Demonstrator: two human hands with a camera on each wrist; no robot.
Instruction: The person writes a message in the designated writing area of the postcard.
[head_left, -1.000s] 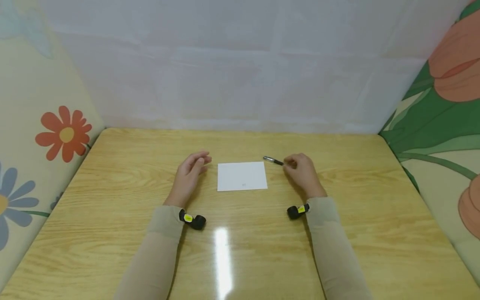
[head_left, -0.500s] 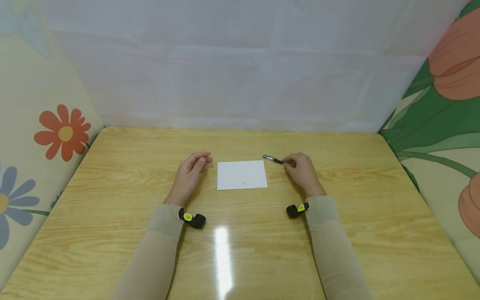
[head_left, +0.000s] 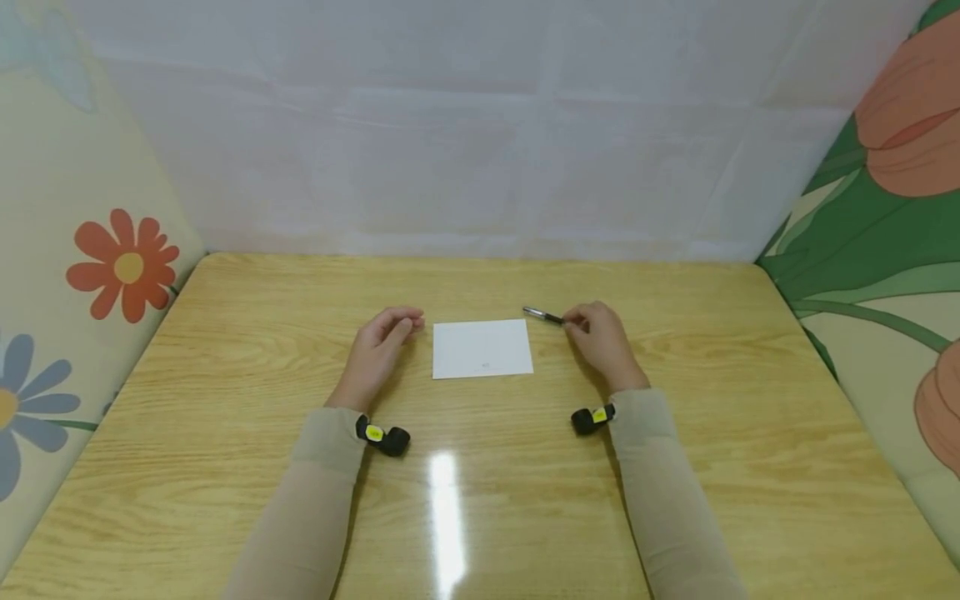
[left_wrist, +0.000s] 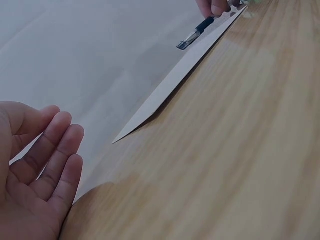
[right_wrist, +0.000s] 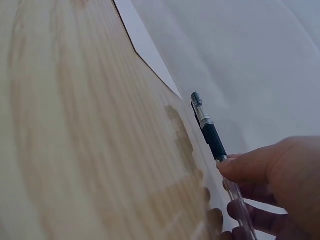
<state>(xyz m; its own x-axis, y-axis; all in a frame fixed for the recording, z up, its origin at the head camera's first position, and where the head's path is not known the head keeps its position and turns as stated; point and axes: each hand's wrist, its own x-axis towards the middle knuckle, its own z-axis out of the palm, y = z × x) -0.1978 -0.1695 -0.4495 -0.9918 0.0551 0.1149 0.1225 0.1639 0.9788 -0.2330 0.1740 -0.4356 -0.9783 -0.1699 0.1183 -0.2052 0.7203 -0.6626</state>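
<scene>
A small white card [head_left: 482,348] lies flat in the middle of the wooden table [head_left: 480,508]. Just right of its far corner, my right hand [head_left: 583,323] pinches a pen [head_left: 542,315] whose tip points left, low over the table. The right wrist view shows the pen's [right_wrist: 207,127] black grip and metal tip, with my fingers [right_wrist: 260,170] curled round its clear barrel. My left hand [head_left: 388,335] rests on its edge left of the card, fingers relaxed and holding nothing; its fingers [left_wrist: 47,160] show loosely spread in the left wrist view, the card [left_wrist: 180,75] beyond them.
A white wall [head_left: 480,150] closes the back of the table. Flower-print cloth [head_left: 123,267] stands along the left side and tulip-print cloth [head_left: 885,208] along the right. A small black camera sits on each wrist [head_left: 384,437] [head_left: 590,417].
</scene>
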